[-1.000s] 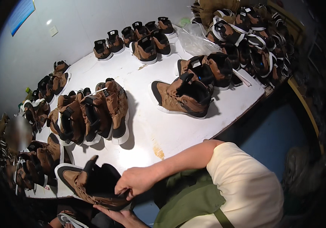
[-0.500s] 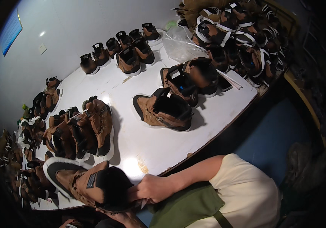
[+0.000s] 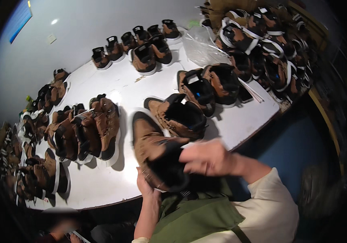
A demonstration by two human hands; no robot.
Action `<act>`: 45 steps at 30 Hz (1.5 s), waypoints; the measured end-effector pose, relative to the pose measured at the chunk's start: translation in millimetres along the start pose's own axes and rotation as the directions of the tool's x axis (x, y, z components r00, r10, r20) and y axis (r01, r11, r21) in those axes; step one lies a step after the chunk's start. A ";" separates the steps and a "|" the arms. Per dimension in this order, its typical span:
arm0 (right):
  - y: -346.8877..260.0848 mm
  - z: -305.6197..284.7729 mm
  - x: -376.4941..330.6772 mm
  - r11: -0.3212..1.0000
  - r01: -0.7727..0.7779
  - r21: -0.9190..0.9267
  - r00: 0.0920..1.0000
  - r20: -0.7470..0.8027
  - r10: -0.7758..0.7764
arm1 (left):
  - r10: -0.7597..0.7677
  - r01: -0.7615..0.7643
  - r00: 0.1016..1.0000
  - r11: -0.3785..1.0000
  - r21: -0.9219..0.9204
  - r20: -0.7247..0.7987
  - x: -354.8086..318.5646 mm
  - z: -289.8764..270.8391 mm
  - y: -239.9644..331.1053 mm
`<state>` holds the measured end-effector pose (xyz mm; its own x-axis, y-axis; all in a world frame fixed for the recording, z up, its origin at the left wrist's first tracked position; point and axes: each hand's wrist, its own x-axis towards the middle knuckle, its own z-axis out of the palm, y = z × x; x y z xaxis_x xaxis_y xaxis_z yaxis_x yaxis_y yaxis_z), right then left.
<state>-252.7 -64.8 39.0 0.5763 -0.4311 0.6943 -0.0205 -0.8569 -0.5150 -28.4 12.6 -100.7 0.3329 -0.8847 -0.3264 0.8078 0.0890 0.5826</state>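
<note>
A brown and black high-top shoe is held up over the table's near edge, its toe pointing away and its dark opening facing me. My left hand grips it along the left side near the heel. My right hand, blurred by motion, is at the right edge of the opening with its fingers curled; whatever they hold is hidden. Just beyond stands another brown shoe, partly covered by the held one. Two more shoes, one brown and black and one darker, stand behind it.
Several shoes stand in a row on the white table at left, others along the back. A large shoe pile and a clear plastic bag are at back right. Another person's hand is at lower left.
The held shoe has moved right and up from the near left, and its toe has swung from left to away from me. My left hand has come into clearer sight. The view has shifted slightly.
</note>
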 end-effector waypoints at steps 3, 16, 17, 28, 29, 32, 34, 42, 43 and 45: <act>37.8 -16.8 21.7 0.942 -0.169 -0.291 0.978 0.069 0.197 | 0.026 -0.025 0.994 1.000 0.013 -0.105 -4.6 -11.3 1.6; 99.1 -17.6 11.7 0.719 -0.128 -0.683 0.840 0.311 0.445 | 0.107 -0.128 0.964 0.989 -0.070 -0.245 30.7 -36.1 -14.7; 102.3 -17.8 14.7 0.719 -0.079 -0.690 0.821 0.364 0.439 | 0.110 -0.125 0.963 0.991 -0.046 -0.244 33.0 -35.4 -14.9; 100.1 -15.2 21.8 0.683 -0.082 -0.726 0.761 0.397 0.513 | 0.063 -0.075 0.983 0.995 -0.065 -0.173 36.8 -32.4 -7.8; 100.7 -15.3 21.6 0.688 -0.072 -0.722 0.769 0.399 0.500 | 0.040 -0.052 0.984 0.996 -0.066 -0.171 35.3 -32.5 -6.5; 99.7 -12.2 22.9 0.697 -0.061 -0.715 0.785 0.397 0.475 | 0.058 -0.060 0.983 0.998 -0.007 -0.177 39.8 -39.7 -11.5; 95.3 -8.7 23.4 0.687 -0.090 -0.721 0.783 0.375 0.496 | 0.057 -0.060 0.985 0.998 -0.015 -0.161 39.3 -41.6 -13.2; 110.4 -11.5 31.9 0.715 -0.212 -0.667 0.728 0.380 0.570 | 0.031 -0.039 0.995 0.996 -0.079 -0.100 20.2 -38.2 -0.2; 105.9 -10.6 37.8 0.709 -0.242 -0.662 0.701 0.386 0.599 | 0.034 -0.042 0.995 0.995 -0.089 -0.090 20.3 -38.3 -1.1; 95.5 -7.8 46.3 0.720 -0.276 -0.637 0.662 0.416 0.623 | 0.038 -0.046 0.996 0.995 -0.089 -0.083 20.3 -38.7 -2.7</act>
<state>-234.4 -168.8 25.8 0.7093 -0.7015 -0.0701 -0.6942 -0.6777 -0.2425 -4.9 12.1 -137.7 0.4026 -0.8398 -0.3642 0.8318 0.1695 0.5286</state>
